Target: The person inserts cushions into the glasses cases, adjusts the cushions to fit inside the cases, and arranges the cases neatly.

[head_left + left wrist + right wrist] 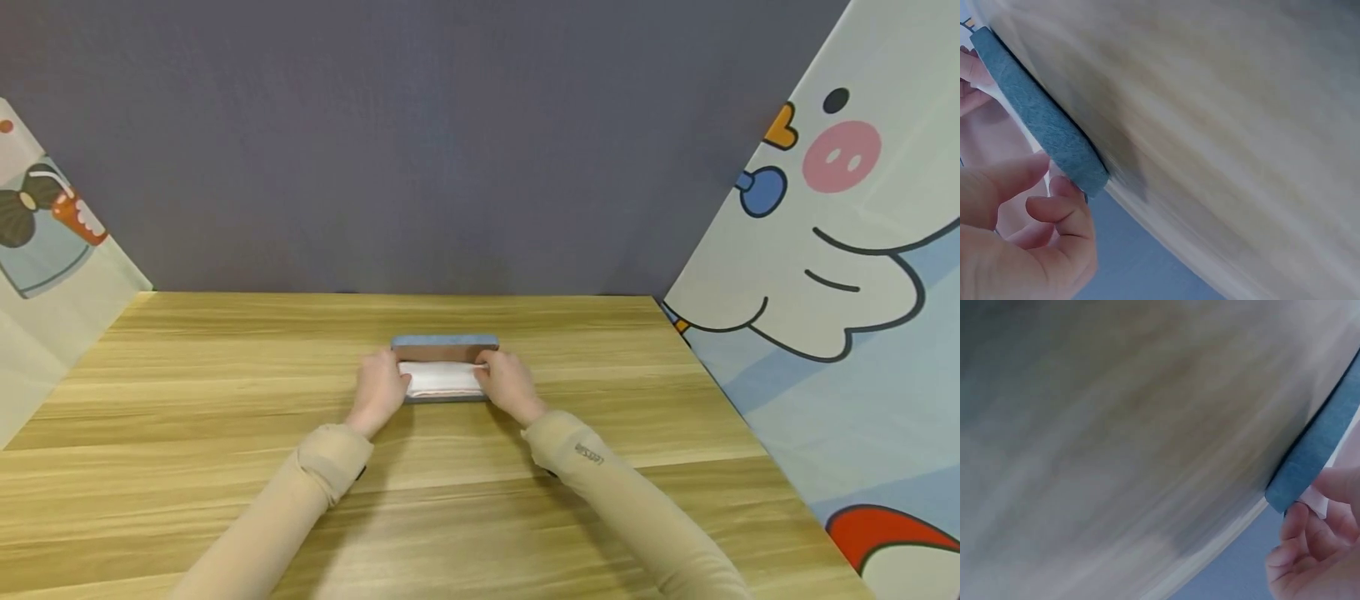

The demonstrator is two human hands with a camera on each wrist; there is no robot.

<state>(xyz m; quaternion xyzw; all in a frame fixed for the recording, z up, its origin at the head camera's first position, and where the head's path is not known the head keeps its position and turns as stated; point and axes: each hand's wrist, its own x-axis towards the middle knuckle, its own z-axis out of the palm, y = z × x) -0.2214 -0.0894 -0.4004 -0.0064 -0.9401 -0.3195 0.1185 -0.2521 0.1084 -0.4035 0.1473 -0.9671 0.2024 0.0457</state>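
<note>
On the wooden table stands a shallow box [444, 340] with blue sides and a brown inside. A folded white cloth [441, 378] lies across its near part, leaving a brown strip at the back uncovered. My left hand [379, 387] pinches the cloth's left end, thumb on top at the box's left side. At the opposite end my right hand [512, 385] pinches the cloth in the same way. In the left wrist view the blue front wall [1041, 112] runs beside the curled fingers. White material shows between thumb and fingers [1294, 519] in the right wrist view.
The table [225, 358] has a light wood grain and ends at a dark grey wall panel [405, 150]. Printed cartoon sheets hang on the left [45, 333] and on the right [795, 275].
</note>
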